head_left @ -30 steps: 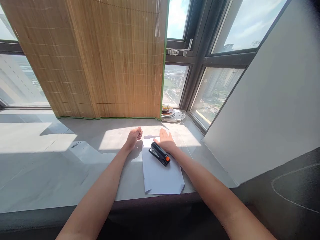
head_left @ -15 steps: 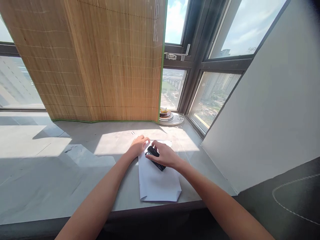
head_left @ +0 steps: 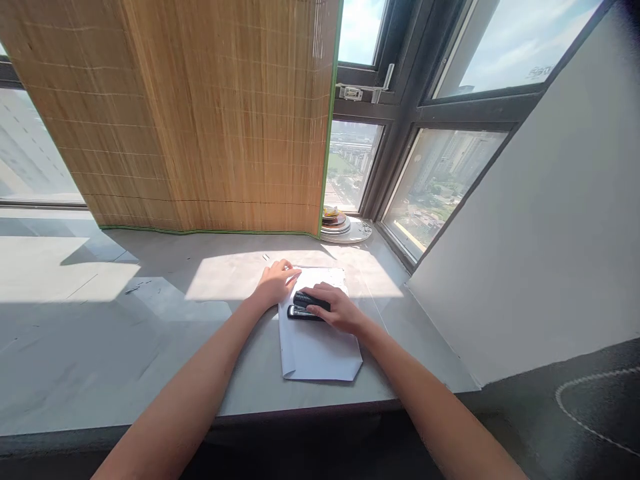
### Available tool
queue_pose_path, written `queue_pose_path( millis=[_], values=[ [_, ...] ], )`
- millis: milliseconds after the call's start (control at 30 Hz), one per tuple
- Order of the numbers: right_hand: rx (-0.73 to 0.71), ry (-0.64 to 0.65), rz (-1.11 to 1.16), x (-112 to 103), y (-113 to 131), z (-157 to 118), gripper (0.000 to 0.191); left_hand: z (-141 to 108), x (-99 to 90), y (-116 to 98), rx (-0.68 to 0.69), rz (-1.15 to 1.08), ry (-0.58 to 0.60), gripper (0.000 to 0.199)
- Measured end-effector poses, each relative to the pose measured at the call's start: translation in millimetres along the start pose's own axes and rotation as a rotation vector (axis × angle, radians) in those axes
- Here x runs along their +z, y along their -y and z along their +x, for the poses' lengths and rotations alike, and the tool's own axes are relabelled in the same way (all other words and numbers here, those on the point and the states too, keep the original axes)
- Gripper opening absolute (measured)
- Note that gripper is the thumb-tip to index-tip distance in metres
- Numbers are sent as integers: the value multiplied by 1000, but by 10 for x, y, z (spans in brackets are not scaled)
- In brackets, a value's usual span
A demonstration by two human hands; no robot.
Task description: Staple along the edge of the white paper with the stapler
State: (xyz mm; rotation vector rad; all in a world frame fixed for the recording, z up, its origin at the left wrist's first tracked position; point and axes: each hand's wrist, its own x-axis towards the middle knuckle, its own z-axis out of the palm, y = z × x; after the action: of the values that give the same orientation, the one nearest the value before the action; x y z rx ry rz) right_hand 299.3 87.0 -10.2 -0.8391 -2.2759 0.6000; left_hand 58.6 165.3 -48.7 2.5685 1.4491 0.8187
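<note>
A second ago the right hand lay flat beyond the black stapler; now it closes over the stapler, which has turned from a diagonal to lie across the white paper. The left hand has shifted onto the paper's far left corner.

Bare arms, bare hands

Both forearms run up from the lower edge of the view uncovered, with no sleeve showing anywhere along them. The left hand and the right hand are gloveless; no ring, watch, bracelet or band shows on fingers or wrists. The fingernails look short and plain.
</note>
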Motion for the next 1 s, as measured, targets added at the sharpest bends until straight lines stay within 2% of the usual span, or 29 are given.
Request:
queue_pose_path(
  millis=[100, 233, 367, 467, 633, 833, 933, 1000],
  values=[
    [16, -33, 77, -98, -28, -7, 44, -1, 9, 5, -7, -36, 2, 29],
    [120, -166, 237, -411, -81, -88, 36, -2, 15, 25, -40, -76, -5, 29],
    [118, -59, 312, -575, -158, -187, 41, 3, -8, 15, -75, -80, 31, 30],
    [110, -9, 353, -540, -216, -214, 37, 20, -20, 9, -105, -81, 47, 31],
    [116, -15, 370, -465, -317, -216, 34, 64, 10, 72, -133, -161, 36, 28],
    [112, 31, 315, -460, -341, -246, 41, 93, 35, 113, -166, -216, 25, 28],
    [140, -85, 304, -435, -273, -235, 46, 94, -1, 81, -189, -231, 36, 27],
    [135, -153, 306, -392, -211, -196, 42, 94, -34, 54, -198, -234, 51, 29]
  ],
)
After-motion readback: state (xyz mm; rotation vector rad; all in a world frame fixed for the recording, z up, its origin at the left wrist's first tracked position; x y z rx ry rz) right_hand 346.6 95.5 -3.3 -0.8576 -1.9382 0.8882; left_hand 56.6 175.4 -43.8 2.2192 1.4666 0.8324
